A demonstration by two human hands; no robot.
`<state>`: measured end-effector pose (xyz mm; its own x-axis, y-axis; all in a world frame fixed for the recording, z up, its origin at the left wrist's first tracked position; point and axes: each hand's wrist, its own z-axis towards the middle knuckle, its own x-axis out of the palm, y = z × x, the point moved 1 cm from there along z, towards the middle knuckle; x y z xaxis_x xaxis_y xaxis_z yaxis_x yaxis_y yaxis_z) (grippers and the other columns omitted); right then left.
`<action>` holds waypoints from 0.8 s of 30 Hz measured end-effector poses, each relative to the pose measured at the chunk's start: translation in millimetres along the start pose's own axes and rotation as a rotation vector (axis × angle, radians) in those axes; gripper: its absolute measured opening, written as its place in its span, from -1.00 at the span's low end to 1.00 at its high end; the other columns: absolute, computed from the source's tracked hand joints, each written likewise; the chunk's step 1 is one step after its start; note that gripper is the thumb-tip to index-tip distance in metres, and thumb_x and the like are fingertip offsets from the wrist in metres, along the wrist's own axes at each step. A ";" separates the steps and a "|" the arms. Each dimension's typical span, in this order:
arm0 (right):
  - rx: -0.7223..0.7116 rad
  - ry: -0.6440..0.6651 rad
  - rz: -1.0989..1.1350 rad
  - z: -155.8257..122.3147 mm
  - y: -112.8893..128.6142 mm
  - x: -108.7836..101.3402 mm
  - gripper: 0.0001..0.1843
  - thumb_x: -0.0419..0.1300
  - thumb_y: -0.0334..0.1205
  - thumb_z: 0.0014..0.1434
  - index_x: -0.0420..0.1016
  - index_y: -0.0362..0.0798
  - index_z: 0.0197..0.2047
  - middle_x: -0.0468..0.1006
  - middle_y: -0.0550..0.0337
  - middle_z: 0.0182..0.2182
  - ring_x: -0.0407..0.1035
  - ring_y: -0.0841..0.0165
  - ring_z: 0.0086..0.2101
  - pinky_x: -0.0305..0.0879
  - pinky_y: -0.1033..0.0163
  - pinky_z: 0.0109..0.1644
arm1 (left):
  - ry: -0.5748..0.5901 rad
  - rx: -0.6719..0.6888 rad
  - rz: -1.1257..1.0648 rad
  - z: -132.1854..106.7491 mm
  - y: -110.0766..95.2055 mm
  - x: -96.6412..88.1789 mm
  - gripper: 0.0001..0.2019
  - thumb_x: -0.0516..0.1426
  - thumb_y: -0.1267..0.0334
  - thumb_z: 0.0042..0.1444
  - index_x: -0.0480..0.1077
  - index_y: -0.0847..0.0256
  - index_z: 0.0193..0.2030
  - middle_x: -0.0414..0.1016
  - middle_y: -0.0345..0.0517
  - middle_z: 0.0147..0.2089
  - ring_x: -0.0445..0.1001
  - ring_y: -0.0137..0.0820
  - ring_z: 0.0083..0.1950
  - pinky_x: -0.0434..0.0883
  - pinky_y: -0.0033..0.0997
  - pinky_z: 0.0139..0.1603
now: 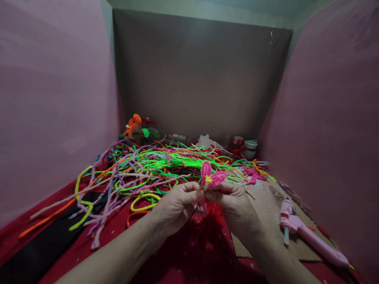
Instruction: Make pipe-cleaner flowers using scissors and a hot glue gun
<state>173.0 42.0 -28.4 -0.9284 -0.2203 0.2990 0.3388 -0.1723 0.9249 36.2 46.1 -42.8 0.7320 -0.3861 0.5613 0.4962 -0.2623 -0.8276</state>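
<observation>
Both my hands meet at the centre of the view, fingers pinched around a small pink pipe-cleaner flower (pixel 211 175) with a yellow middle. My left hand (pixel 174 205) grips it from the left, my right hand (pixel 233 203) from the right. The pink petals stick up above my fingertips. A thin dark stem or wire runs down from the flower between my hands. Just behind lies a big heap of loose pipe cleaners (pixel 139 169) in green, purple, pink, orange and yellow.
A pink glue gun (pixel 308 232) lies at the right on a sheet of brown cardboard (pixel 266 205). Finished orange and red pipe-cleaner flowers (pixel 137 127) stand at the back left. Small jars (pixel 250 149) sit at the back right. Cardboard and pink walls enclose the red-covered table.
</observation>
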 end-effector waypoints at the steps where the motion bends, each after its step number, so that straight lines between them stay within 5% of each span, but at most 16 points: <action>1: 0.013 0.013 0.012 -0.3 0.3 0.3 -0.93 0.39 -0.31 -0.24 0.57 -0.04 -0.58 0.43 0.27 -0.57 0.26 0.47 -0.53 0.27 0.31 -0.43 | 0.001 0.000 -0.005 -0.2 -0.3 1.0 -0.80 0.29 0.29 -0.14 0.36 0.32 -0.43 0.41 -0.14 -0.45 0.41 -0.47 -0.44 0.37 -0.47 -0.41; 5: 0.081 0.129 0.110 -2.2 0.4 2.8 -0.89 0.35 -0.23 -0.13 0.55 -0.06 -0.57 0.37 0.30 -0.72 0.22 0.46 -0.68 0.23 0.29 -0.59 | 0.044 -0.018 0.004 -1.9 -2.0 7.2 -0.77 0.29 0.25 -0.13 0.36 0.31 -0.40 0.43 -0.12 -0.50 0.41 -0.44 -0.52 0.35 -0.48 -0.52; 9: 0.075 0.241 0.152 -4.0 -0.1 3.5 -0.85 0.27 -0.20 -0.01 0.56 -0.07 -0.53 0.42 0.26 -0.72 0.30 0.41 -0.66 0.25 0.25 -0.49 | 0.058 0.009 0.047 -2.9 -3.7 8.4 -0.82 0.24 0.26 -0.06 0.35 0.30 -0.41 0.41 -0.15 -0.56 0.35 -0.51 -0.60 0.25 -0.56 -0.60; 24: 0.025 0.100 0.055 -5.3 -3.2 1.6 -0.82 0.30 -0.20 -0.07 0.63 -0.01 -0.33 0.50 0.16 -0.49 0.33 0.32 -0.41 0.29 0.19 -0.30 | -0.002 0.122 0.095 -4.0 -4.6 11.4 -0.83 0.27 0.27 -0.12 0.40 0.30 -0.44 0.35 -0.23 -0.59 0.30 -0.54 -0.58 0.25 -0.55 -0.53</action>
<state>171.2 37.1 -32.1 -0.8885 -0.3237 0.3253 0.3834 -0.1339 0.9138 40.4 39.3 -32.6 0.7790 -0.4026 0.4807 0.4777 -0.1156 -0.8709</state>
